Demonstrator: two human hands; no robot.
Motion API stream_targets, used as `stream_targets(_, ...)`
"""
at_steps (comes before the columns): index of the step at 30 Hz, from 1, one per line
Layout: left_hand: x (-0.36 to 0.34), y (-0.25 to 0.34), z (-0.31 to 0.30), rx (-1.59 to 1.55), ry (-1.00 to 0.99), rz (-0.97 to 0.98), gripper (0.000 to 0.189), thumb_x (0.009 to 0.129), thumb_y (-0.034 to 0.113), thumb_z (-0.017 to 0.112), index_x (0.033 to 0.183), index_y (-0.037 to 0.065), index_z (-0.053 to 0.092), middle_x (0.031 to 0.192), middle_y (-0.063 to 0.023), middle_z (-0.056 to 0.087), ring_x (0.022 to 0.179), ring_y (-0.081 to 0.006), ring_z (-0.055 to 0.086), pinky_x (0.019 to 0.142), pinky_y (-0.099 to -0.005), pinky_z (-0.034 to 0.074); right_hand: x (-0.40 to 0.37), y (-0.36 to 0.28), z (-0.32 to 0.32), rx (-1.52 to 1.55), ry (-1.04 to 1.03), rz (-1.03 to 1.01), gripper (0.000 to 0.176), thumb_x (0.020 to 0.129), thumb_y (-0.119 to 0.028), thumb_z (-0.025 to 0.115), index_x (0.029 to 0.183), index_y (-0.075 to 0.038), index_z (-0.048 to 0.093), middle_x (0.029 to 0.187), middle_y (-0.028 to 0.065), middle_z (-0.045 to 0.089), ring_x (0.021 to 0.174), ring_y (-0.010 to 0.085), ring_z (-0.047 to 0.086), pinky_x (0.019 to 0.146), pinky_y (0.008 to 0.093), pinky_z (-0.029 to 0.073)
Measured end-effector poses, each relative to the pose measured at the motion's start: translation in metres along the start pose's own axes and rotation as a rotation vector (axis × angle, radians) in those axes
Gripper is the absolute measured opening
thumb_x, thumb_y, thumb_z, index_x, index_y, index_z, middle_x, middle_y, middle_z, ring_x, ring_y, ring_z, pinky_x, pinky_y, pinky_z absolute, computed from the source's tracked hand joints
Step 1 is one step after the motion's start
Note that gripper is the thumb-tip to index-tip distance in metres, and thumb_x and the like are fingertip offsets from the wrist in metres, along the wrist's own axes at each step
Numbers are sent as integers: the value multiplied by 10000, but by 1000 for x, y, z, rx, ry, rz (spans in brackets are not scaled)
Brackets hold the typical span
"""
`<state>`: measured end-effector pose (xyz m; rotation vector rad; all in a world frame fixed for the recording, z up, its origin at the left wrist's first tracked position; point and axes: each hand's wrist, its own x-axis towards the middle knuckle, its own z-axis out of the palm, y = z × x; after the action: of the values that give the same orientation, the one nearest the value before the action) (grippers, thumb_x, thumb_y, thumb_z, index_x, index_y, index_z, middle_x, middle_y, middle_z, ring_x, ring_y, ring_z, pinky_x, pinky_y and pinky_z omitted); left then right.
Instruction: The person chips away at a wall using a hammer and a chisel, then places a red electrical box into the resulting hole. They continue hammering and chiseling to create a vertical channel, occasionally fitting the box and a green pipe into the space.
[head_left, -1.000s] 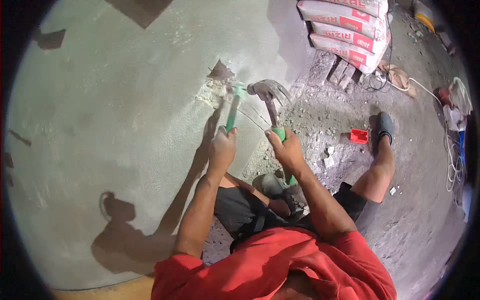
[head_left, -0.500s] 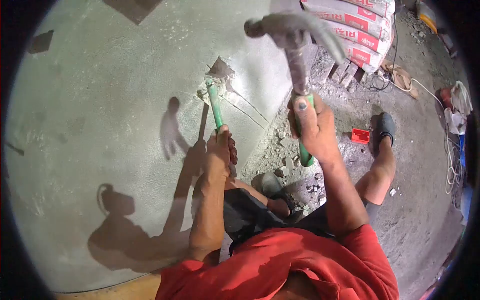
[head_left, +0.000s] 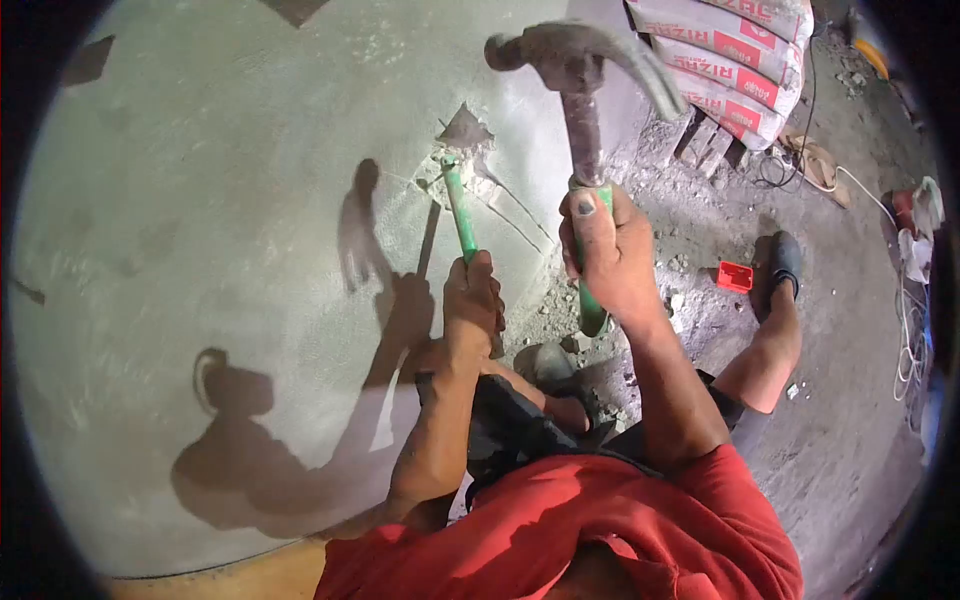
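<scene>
As the head camera looks down on it, left hand (head_left: pixel 472 300): fist wrapped tight around the lower end of the green chisel (head_left: pixel 458 205).
Green chisel: slanted up the wall (head_left: pixel 200 200), with its tip set in the broken patch (head_left: pixel 465 135).
Right hand (head_left: pixel 605 255): clenched on the green grip of the hammer (head_left: pixel 582 120), thumb lying along the handle.
Hammer: raised, its steel head well apart from the chisel's end and high in the view.
Done so far: one small, ragged patch of plaster is knocked out, dark at the top and pale and crumbly around the chisel tip. Thin scored lines (head_left: pixel 515 210) run down and to the right from it.
Left, as I judge it: the plaster along those lines looks unbroken, so the work seems to be at an early stage.
Rubble (head_left: pixel 560 300): chips and dust lie on the floor at the foot of the wall, near the person's knee.
Writing: the stacked sacks (head_left: pixel 735 60) carry red bands with white capitals that appear to read "RIZAL"; the smaller print is too small to read.
Red box (head_left: pixel 734 277): on the floor just beside the person's shoe (head_left: pixel 783 262), with no legible label.
</scene>
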<state>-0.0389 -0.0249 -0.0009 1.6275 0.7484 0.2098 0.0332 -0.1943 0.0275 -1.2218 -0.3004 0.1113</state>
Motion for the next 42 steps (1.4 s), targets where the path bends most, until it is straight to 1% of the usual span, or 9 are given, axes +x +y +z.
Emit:
stream_targets(9,12,-5,-2,-49,39,-77,296,970,370,568,906,86,514,608,10,446,418,-106,416,378,-289,356,1,-11,-1,22,18,-81,401,1012,-429,546,986,-30,582,580,-10,503,523,73,491,492,259,407)
stream_targets(17,6,13,3,-162,-24,-98,263,994,347,555,911,98,535,650,7,455,464,-107,425,396,-299,361,35,51,7,-609,-141,95,500,991,-443,548,971,47,646,730,248,648,753,335,692,701,434,517)
stream_targets(20,6,19,9,-200,0,-130,243,990,328,569,910,100,539,643,11,459,484,-110,442,399,-298,365,30,8,-1,-309,35,43,475,988,-432,565,980,40,622,683,190,632,655,283,650,658,412,514)
stream_targets(21,4,20,10,-206,9,-134,237,989,325,576,916,102,538,640,13,462,487,-110,446,400,-298,368,29,-2,4,-142,100,-109,482,1010,-485,521,853,-34,584,564,-8,510,478,78,486,459,238,378)
stream_targets(26,4,18,10,-186,-41,-47,215,992,283,565,912,88,520,649,8,466,478,-121,456,386,-301,383,47,77,12,-572,-243,151,569,992,-481,526,1000,80,618,661,215,607,606,286,631,653,420,509)
stream_targets(31,5,-3,3,-102,3,-23,228,995,306,568,918,95,523,653,12,459,469,-113,445,387,-297,378,30,36,-3,-492,-123,147,582,976,-528,535,1020,44,635,649,181,613,589,265,629,638,402,507)
stream_targets(34,11,1,8,-184,1,-46,234,995,311,569,928,90,532,651,5,452,467,-106,439,388,-290,374,17,-19,-3,-237,-1,71,533,966,-469,574,987,60,632,811,298,666,813,469,672,760,478,522)
stream_targets(38,10,2,13,-153,6,-32,248,997,325,571,934,86,539,659,0,475,481,-121,464,398,-304,388,36,86,11,-699,-224,45,587,954,-507,558,991,72,650,853,331,663,861,498,659,781,494,518)
stream_targets(42,56,-92,-26,546,265,372,271,993,344,581,932,83,541,679,-9,505,484,-127,484,399,-299,396,12,85,-19,-531,-190,272,624,948,-532,565,1035,81,649,778,283,667,744,419,682,712,470,530)
